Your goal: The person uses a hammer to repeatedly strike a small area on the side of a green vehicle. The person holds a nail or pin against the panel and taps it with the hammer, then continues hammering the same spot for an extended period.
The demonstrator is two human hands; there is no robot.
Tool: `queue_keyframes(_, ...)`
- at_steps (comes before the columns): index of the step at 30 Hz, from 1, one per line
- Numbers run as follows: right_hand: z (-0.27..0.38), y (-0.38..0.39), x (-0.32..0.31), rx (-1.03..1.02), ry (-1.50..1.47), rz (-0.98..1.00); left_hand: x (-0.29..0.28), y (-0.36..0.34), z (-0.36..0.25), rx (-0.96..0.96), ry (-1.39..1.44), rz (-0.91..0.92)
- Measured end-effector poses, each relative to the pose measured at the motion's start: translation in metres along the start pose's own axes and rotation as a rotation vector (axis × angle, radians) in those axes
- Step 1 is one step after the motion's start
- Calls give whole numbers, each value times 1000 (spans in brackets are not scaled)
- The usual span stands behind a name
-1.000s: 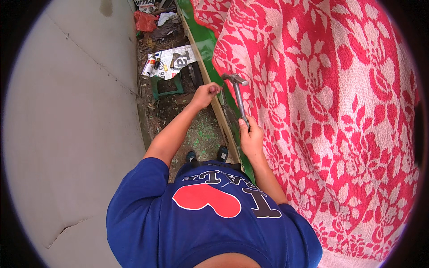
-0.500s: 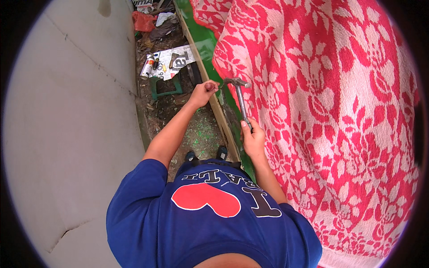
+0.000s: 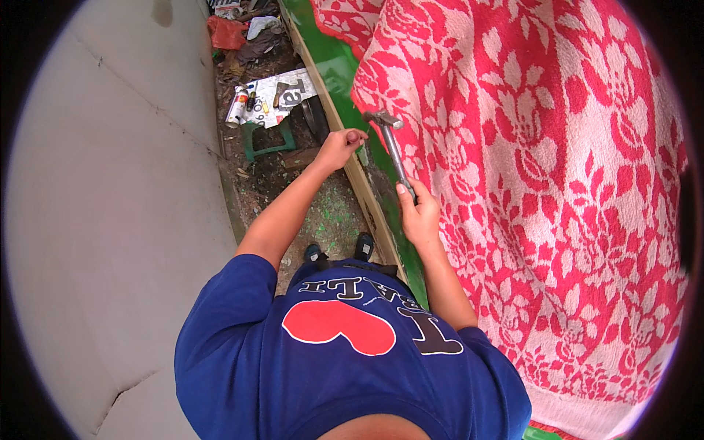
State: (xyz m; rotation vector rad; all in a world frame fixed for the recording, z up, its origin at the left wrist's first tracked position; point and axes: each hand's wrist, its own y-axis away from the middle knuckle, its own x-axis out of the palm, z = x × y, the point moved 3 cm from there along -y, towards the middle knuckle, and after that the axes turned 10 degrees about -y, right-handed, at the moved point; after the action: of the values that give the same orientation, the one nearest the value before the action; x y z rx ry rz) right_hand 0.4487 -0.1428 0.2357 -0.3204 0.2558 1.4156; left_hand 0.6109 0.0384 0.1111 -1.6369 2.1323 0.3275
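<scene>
My left hand (image 3: 337, 151) is closed round a tool with a rounded reddish-brown handle (image 3: 353, 137), held over the wooden edge board. The handle's end faces up; the tool's tip is hidden, so its kind is unclear. In my right hand (image 3: 420, 214) is a hammer (image 3: 394, 149), gripped low on its grey metal shaft. Its head is a little beyond and to the right of the brown handle, apart from it, over the border of the red-and-white floral cloth (image 3: 528, 183).
The wooden board (image 3: 331, 107) borders a green surface (image 3: 339, 76) partly under the cloth. On the ground to the left are a spray can (image 3: 237, 107), a printed white sheet (image 3: 295, 86), a green stool-like frame (image 3: 268, 149) and a red bag (image 3: 226, 33). A pale wall (image 3: 125, 220) rises at left.
The hammer and my right hand have moved slightly farther away from me. My left hand with the brown-handled tool has shifted slightly to the right. The view has shifted a little.
</scene>
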Motion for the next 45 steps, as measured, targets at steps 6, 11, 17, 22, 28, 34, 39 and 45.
queue_keyframes(6,10,-2,19,-124,264,32,5,-9,24,51,-37,-69)
queue_keyframes(11,1,8,12,92,191,-39,5,1,3,-7,-22,2)
queue_keyframes(17,-20,4,-1,49,26,-77,4,-4,8,8,6,-28)
queue_keyframes(22,-36,3,-2,111,-20,-51,3,-3,8,16,47,-5)
queue_keyframes(28,-29,-5,-5,83,-85,-16,5,-4,7,4,32,-17)
queue_keyframes(34,-15,-10,-6,35,-49,-19,7,-4,5,27,22,-14)
queue_keyframes(39,-1,-9,4,-111,119,39,16,-8,15,79,28,-48)
queue_keyframes(45,-24,-4,-3,-45,134,6,22,-1,8,21,-103,-14)
